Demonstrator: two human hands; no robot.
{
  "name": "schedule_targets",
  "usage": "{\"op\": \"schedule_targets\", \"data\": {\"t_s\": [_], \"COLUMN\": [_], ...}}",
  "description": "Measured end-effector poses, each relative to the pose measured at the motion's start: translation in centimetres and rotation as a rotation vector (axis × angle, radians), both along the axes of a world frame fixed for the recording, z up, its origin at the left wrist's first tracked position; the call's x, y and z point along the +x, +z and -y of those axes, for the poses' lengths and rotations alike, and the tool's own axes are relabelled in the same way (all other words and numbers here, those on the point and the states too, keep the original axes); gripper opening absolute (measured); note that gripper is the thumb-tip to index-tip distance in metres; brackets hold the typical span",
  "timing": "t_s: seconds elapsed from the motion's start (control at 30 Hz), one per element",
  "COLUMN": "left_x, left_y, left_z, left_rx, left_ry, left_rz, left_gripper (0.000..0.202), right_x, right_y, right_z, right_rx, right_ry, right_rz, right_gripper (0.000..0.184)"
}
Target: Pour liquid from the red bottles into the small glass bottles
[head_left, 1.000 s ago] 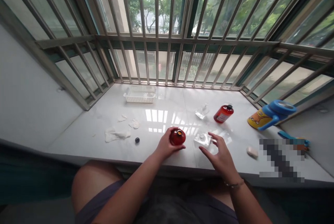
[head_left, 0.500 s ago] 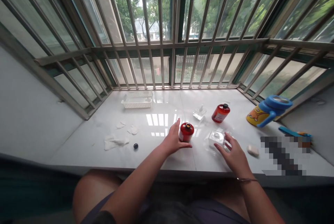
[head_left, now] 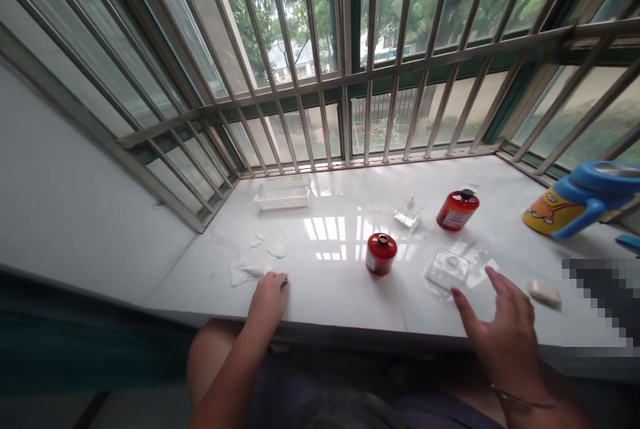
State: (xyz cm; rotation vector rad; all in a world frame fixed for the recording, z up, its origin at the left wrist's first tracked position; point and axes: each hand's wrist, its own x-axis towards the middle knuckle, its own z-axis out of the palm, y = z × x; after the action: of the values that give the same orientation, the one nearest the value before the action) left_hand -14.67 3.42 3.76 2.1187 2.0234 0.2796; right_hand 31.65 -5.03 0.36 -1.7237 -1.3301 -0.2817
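1. Hands: the left hand [head_left: 269,300] and the right hand [head_left: 503,342] were well apart. Neither was visibly clamped on anything. The right was open with its fingers spread and slightly blurred; the left was curled, its grip hard to judge.
2. Left side: the left hand rested at the front edge of the worktop [head_left: 325,302]. A small black cap [head_left: 285,283] showed just at its fingertips, mostly hidden, so contact could not be confirmed. Crumpled white tissue [head_left: 243,274] lay just beside the hand.
3. Right side: the right hand was nearest a clear square glass piece [head_left: 447,269], lying flat, with its fingertips just beyond one corner and not touching — a bar of pale soap [head_left: 545,293] lay off to the right.
4. Between the hands: a small red bottle [head_left: 381,254] stood upright and unheld, its neck uncapped, well apart from both hands.
5. Edges: both hands were at the front edge. Toward the window stood a red bottle with a black cap [head_left: 457,210], a small clear glass bottle [head_left: 408,213] and a white plastic mesh basket [head_left: 283,193]. A blue-and-yellow child's cup [head_left: 565,205] stood near the right end, and steel window bars [head_left: 345,115] closed off the far side.
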Motion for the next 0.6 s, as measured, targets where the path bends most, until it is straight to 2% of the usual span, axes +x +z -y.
{"op": "schedule_targets", "data": {"t_s": [0.1,0.2,0.27,0.33,0.37,0.47,0.53,0.6], "left_x": [0.2,2.4,5.1,8.5,10.2,14.1,15.4,15.8], "left_y": [0.0,0.9,1.7,2.4,2.7,3.4,3.6,3.8], "left_z": [-0.1,0.0,0.6,1.8,2.5,4.2,4.8,4.9], "left_rx": [0.008,-0.05,-0.148,-0.247,-0.311,-0.513,-0.592,-0.635], "left_ry": [0.016,0.065,0.063,0.015,-0.002,0.04,0.074,0.065], "left_rz": [0.124,0.388,0.669,1.022,1.195,1.585,1.698,1.714], "left_gripper": [0.03,0.027,0.027,0.03,0.033,0.037,0.039,0.04], "right_x": [-1.6,-4.0,-6.6,-9.6,-11.1,-14.2,-15.0,-15.0], "right_y": [1.6,3.6,4.8,5.8,6.1,6.4,6.3,6.2], "right_z": [0.7,0.8,0.8,0.8,0.8,0.7,0.4,0.0], "right_rx": [0.069,0.127,0.085,0.034,0.024,0.046,0.075,0.086], "right_ry": [0.111,0.282,0.498,0.697,0.755,0.784,0.74,0.7], "right_rz": [0.076,0.062,0.029,0.02,0.012,-0.019,-0.047,-0.062], "right_gripper": [0.076,0.058,0.044,0.045,0.046,0.042,0.04,0.038]}}
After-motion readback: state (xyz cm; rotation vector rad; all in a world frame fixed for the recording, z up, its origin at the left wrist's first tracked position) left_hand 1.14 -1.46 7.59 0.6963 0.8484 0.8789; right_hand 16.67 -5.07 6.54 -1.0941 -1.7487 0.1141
